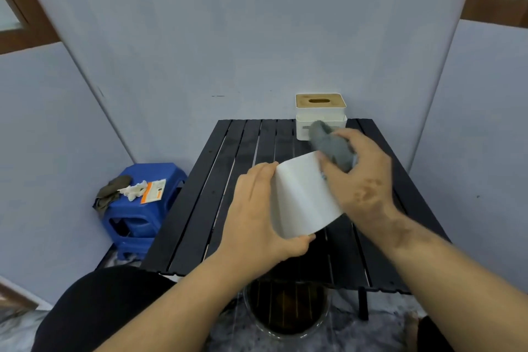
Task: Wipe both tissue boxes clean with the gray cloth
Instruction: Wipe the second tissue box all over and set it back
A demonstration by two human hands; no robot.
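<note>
The right hand [363, 177] has its fingers curled round a bunched gray cloth [331, 146] and presses it against the far upper edge of a white tissue box [303, 194]. The left hand [257, 208] grips the same box from its left side, fingers lying along the left edge and thumb under the near corner, so the box is held tilted above the desk [200, 208] with a plain white face turned toward the camera.

Behind the hands, at the far right of the dark slatted desk, a second tissue box [320, 111] stands upright, white with a wooden lid and an oval slot. The cloth partly hides its lower front.

Left of the desk a blue stool [143, 217] holds a rag, crumpled white paper and an orange and white packet. A round basin [285, 311] of dark liquid sits on the floor under the near edge of the desk.

The step in hand appears to be wiping the first box. Next would likely come drawing the cloth across the remaining faces, turning the box with the left hand, before setting it down and taking up the lidded box.
</note>
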